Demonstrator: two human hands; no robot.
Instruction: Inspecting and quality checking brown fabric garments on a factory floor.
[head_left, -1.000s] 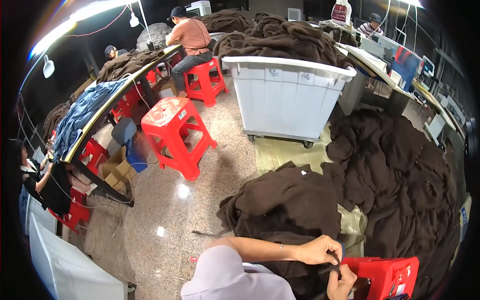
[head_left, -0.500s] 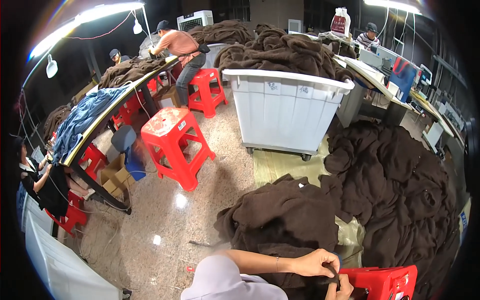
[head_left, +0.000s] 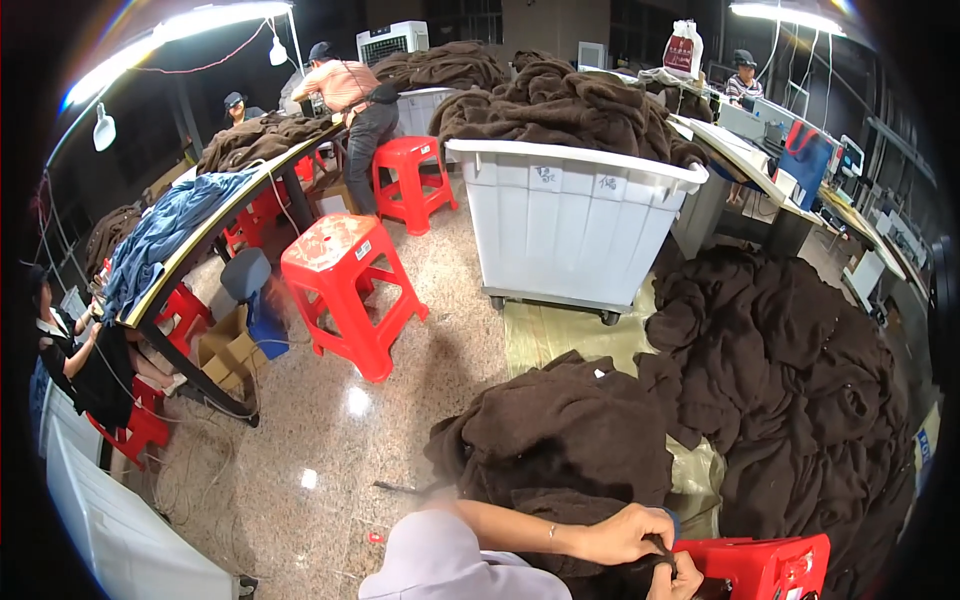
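My left hand (head_left: 625,536) reaches in from the lower edge, its thumb and fingers pinched on a dark brown fleece cloth (head_left: 658,546). Just below it, my right hand (head_left: 676,578) is closed on the same cloth, the fingertips of both hands almost meeting. Only a narrow fold shows between them; the rest hangs into shadow or is cut off by the frame. Beside my right hand stands a red plastic stool (head_left: 765,562). Beyond my hands lies a heap of brown fleece garments (head_left: 560,430).
A larger brown pile (head_left: 790,380) spreads at the right on yellowish plastic sheeting (head_left: 540,335). Ahead stands a white wheeled bin (head_left: 570,230) heaped with brown cloth. A red stool (head_left: 350,290) is left of it. Several people work at tables, one in a striped shirt (head_left: 342,85).
My hands stay pinched on the brown cloth, with the left wrist turned slightly. The person in the striped shirt has shifted at the far table.
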